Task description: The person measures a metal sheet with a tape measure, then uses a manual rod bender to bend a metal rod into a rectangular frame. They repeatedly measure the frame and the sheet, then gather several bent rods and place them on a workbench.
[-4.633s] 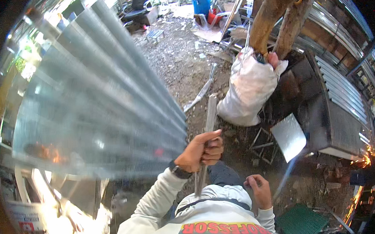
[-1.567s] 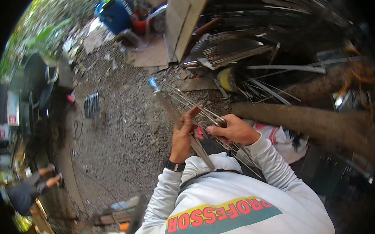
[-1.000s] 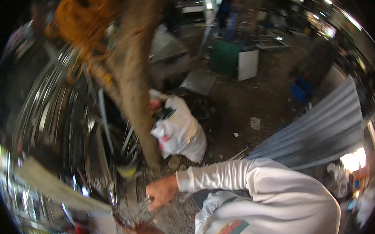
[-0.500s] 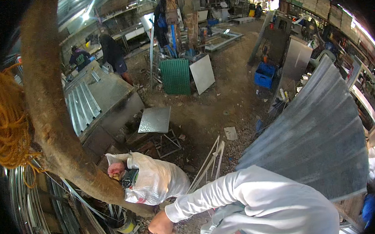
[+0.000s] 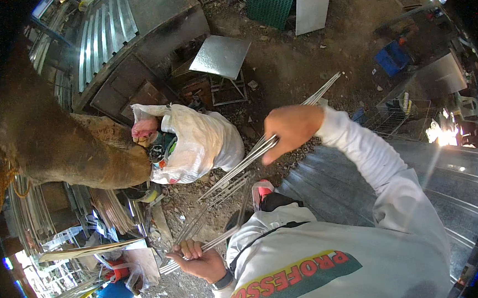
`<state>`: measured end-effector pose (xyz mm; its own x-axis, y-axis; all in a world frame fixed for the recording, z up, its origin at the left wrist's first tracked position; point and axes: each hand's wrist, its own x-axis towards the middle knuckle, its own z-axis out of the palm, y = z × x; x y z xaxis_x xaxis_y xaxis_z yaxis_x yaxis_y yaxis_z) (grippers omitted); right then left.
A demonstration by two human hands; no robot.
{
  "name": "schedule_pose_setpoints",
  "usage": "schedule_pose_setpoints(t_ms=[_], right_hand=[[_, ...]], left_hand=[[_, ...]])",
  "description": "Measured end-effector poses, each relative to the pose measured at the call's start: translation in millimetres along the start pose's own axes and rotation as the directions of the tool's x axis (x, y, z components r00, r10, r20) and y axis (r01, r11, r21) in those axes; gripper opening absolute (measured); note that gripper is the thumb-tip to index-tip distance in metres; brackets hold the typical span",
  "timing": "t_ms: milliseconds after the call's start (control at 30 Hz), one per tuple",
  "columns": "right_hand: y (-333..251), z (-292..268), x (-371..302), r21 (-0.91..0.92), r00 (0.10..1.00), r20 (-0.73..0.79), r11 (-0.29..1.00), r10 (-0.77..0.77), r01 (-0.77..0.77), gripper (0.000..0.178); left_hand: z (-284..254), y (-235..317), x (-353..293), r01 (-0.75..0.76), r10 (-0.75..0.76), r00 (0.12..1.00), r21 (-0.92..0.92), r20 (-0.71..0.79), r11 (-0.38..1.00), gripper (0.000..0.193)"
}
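My right hand (image 5: 293, 128) is closed around a bundle of thin metal rods (image 5: 231, 174), which slants from upper right to lower left. Lower down, my left hand (image 5: 200, 262), with a dark band at the wrist, has its fingers curled around thin rods (image 5: 220, 240) too. Between the hands some rods are blurred, so I cannot tell whether both hold one bundle. Just left of the right hand's rods stands a white woven sack (image 5: 210, 137), its mouth showing a pink cloth bundle (image 5: 144, 130) and dark items.
A thick tree trunk (image 5: 79, 168) crosses the left side. Corrugated metal sheets (image 5: 330, 184) lie to the right. Farther off are a shiny square panel (image 5: 221, 56) on a frame, a green grate (image 5: 271, 4) and a blue crate (image 5: 392, 59). Long strips (image 5: 110, 213) lean at lower left.
My view has tilted down and left. My right hand, earlier low beside the sack, has risen to the right with the rods. My left hand has come into view, gripping rods.
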<state>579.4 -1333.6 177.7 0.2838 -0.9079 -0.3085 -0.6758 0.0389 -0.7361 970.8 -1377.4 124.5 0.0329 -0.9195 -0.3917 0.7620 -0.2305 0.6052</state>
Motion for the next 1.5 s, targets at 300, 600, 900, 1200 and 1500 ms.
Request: schedule_pose_setpoints(t_ms=[300,600,900,1200,1500], right_hand=[[26,-111,-103,-0.074,0.885,-0.315,0.920,0.344,-0.384,0.057],[97,-215,-278,-0.046,0.432,-0.722,0.585,0.540,-0.810,0.064],[275,-263,-491,-0.069,0.342,-0.900,0.686,0.271,-0.725,0.061],[419,-349,-625,0.378,-0.116,-0.890,0.571,0.440,-0.729,0.050],[594,-474,-720,0.680,-0.338,-0.692,0.419,0.637,-0.602,0.052]], left_hand=[[155,-11,20,0.169,0.081,0.644,-0.245,0.761,0.955,0.056],[260,-95,13,0.528,0.338,0.215,-0.400,0.916,0.749,0.030],[358,-268,18,-0.318,0.238,-0.271,0.147,0.933,-0.937,0.055],[550,-464,-28,-0.168,0.309,-0.368,0.264,0.877,-0.950,0.025],[755,-731,-82,0.054,0.373,0.131,-0.383,0.918,0.922,0.035]])
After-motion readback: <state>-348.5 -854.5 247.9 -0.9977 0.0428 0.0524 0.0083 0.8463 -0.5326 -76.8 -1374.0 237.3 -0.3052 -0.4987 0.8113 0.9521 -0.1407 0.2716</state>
